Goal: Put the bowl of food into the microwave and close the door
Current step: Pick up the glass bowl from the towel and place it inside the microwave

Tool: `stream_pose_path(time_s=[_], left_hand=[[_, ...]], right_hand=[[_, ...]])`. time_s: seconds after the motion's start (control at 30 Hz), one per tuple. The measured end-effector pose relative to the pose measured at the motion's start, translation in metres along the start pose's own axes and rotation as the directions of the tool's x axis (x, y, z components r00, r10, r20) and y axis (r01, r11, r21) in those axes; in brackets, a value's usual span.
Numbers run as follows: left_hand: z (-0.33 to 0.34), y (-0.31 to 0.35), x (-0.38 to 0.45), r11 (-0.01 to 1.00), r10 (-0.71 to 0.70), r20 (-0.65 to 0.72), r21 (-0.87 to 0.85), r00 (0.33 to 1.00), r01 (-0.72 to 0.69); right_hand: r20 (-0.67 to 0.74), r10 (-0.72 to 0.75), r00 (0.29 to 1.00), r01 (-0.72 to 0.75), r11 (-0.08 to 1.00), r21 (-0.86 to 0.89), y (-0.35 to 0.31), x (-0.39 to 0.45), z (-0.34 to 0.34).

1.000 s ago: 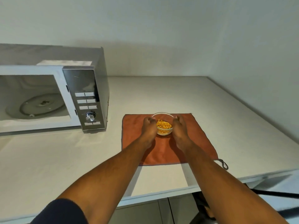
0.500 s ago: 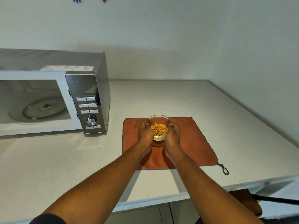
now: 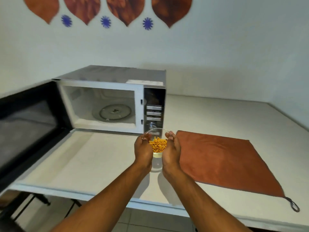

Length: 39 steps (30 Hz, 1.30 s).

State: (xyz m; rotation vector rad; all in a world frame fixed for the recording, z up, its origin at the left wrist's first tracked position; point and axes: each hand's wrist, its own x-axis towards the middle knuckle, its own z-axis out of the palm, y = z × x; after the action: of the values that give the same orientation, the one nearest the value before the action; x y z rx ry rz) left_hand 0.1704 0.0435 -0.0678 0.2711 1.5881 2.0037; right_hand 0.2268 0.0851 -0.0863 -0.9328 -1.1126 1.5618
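I see my left hand (image 3: 144,151) and right hand (image 3: 170,152) cupping a small clear glass bowl of orange food pieces (image 3: 157,143) between them, lifted above the white countertop (image 3: 217,118). It sits in front of the silver microwave (image 3: 115,99), whose black door (image 3: 28,124) hangs open leftward. A rust-orange cloth (image 3: 222,161) lies toward the countertop's right edge.

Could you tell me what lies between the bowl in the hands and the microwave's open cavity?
In the head view, only bare white counter lies between the bowl and the microwave cavity.
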Motion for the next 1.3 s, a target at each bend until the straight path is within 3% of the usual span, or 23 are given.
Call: stream_pose_path(time_s=[0.17,0.4,0.6,0.73,0.9,1.13,1.3], left_hand=[[-0.071,0.040,0.036,1.000,0.025,-0.141,0.013,0.990,-0.024],[-0.133,0.094,0.114,0.997,0.060,-0.178,0.048,0.982,-0.052],[-0.150,0.134,0.189,0.999,0.032,-0.158,0.047,0.987,-0.025],[-0.150,0.146,0.228,0.997,0.044,-0.075,0.063,0.996,-0.039],[-0.149,0.142,0.264,0.995,-0.017,-0.016,0.102,1.000,0.018],[-0.139,0.125,0.303,0.981,-0.192,-0.020,-0.005,0.981,0.192],[-0.133,0.121,0.322,0.990,-0.142,-0.049,-0.019,0.989,0.141]], right_hand=[[0.159,0.045,0.986,-0.038,0.998,-0.051,0.006,-0.028,0.075],[0.343,0.134,0.930,-0.119,0.991,-0.062,0.012,-0.021,0.165],[0.280,0.149,0.948,-0.118,0.985,-0.127,0.024,0.024,0.239],[0.218,0.131,0.967,-0.112,0.989,-0.097,0.030,0.053,0.272],[0.183,0.178,0.967,-0.146,0.973,-0.178,0.037,0.090,0.291],[0.128,0.163,0.978,-0.122,0.952,-0.279,0.048,0.131,0.300],[0.121,0.113,0.986,-0.067,0.940,-0.335,0.053,0.149,0.311]])
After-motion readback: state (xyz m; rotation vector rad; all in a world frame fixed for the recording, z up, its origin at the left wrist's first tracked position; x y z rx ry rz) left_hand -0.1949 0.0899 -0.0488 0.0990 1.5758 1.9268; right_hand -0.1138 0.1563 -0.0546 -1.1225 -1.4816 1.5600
